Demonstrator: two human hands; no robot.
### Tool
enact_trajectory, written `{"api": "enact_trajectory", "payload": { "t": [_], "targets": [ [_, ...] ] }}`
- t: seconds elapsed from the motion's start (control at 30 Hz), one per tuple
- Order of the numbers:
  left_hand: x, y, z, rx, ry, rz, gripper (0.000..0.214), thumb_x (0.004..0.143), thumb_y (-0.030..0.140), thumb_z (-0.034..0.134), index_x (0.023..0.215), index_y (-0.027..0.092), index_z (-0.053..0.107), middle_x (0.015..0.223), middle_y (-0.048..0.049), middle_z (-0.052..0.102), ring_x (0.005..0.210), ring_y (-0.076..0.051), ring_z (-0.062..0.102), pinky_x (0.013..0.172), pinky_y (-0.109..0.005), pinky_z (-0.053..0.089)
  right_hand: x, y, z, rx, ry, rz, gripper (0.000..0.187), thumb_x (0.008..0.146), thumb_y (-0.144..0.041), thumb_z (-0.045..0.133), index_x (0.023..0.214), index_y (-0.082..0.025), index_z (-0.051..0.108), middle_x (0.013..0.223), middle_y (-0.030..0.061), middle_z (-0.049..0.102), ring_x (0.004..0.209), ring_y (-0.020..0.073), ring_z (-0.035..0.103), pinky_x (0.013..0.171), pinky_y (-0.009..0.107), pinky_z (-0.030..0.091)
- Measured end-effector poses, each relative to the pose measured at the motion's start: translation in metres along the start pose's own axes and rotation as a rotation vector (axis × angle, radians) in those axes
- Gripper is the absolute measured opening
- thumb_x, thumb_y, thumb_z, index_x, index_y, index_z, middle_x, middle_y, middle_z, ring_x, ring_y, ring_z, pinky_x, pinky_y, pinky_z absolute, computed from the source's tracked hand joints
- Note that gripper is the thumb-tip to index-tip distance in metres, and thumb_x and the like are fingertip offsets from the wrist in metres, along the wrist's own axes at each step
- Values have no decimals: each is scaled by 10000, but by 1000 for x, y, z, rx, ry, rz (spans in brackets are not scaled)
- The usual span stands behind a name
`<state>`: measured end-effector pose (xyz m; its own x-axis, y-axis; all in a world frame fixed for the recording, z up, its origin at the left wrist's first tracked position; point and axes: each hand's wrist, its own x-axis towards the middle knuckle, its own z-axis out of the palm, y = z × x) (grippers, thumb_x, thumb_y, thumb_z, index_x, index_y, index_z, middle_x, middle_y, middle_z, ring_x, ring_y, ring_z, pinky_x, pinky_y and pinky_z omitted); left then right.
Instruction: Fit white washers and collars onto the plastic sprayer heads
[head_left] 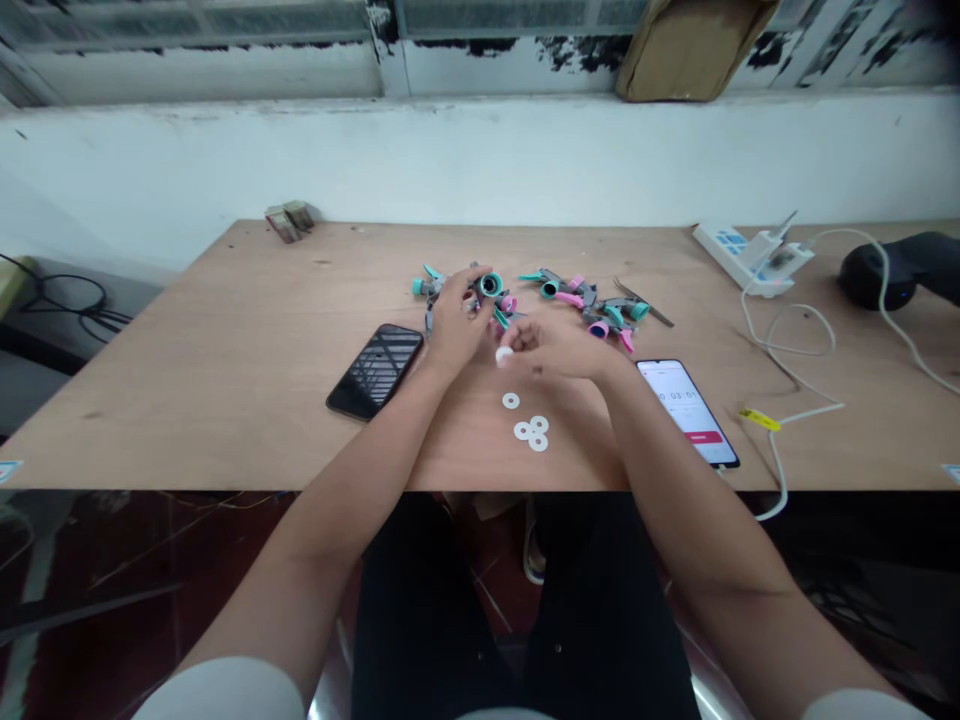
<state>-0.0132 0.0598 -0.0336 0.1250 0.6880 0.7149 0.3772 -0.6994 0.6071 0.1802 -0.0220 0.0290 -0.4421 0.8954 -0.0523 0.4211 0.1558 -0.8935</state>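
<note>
My left hand [459, 318] is closed around a trigger sprayer head, its teal collar [490, 285] turned up so the round opening shows. A white washer [503, 355] is pinched between the fingertips of my right hand [551, 345], just below and to the right of my left hand. On the table in front of my hands lies a single white washer [511, 401]. Closer to the front edge, a small cluster of white washers [538, 426] overlaps. More grey, teal and pink sprayer heads lie partly hidden behind my left hand.
A pile of sprayer heads [589, 295] lies to the right, with metal tweezers [645, 303] beside it. A dark phone [376, 371] rests left of my arm; a lit phone [686, 408] is under my right forearm. A power strip [742, 258] with white cables sits at the back right.
</note>
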Motion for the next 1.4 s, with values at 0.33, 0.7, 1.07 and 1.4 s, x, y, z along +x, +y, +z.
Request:
{"api": "enact_trajectory", "payload": {
  "t": [0.33, 0.7, 1.07, 1.4],
  "targets": [
    [-2, 0, 3, -28, -68, 13, 339, 982, 224, 659, 1320, 223, 682, 1370, -113, 748, 1283, -242, 719, 1095, -404, 614, 51, 17, 10, -46, 716, -421, 116, 947, -326, 751, 983, -253, 833, 1042, 58, 797, 1051, 246, 732, 996, 415, 599],
    [-3, 2, 4, -63, -97, -11, 320, 961, 163, 636, 1272, 225, 673, 1314, -94, 756, 1219, -218, 746, 1038, -364, 635, 46, 28, 19, -9, 685, -404, 226, 997, -362, 691, 1146, -283, 841, 1140, 59, 775, 1094, 236, 714, 992, 416, 611],
    [-3, 7, 3, -83, -120, -8, 258, 1014, 242, 661, 1270, 224, 678, 1312, -96, 763, 1220, -206, 752, 1037, -346, 636, 53, 38, 25, -9, 790, -382, 144, 976, -346, 704, 997, -213, 756, 1002, 50, 717, 956, 192, 687, 938, 330, 568],
    [-5, 7, 6, -117, -140, -40, 316, 969, 145, 643, 1271, 228, 678, 1315, -88, 776, 1218, -205, 770, 999, -325, 650, 57, 41, 28, 118, 726, -239, 438, 976, -609, 660, 1192, -227, 644, 1223, 95, 759, 972, 192, 757, 798, 295, 616]
  ]
}}
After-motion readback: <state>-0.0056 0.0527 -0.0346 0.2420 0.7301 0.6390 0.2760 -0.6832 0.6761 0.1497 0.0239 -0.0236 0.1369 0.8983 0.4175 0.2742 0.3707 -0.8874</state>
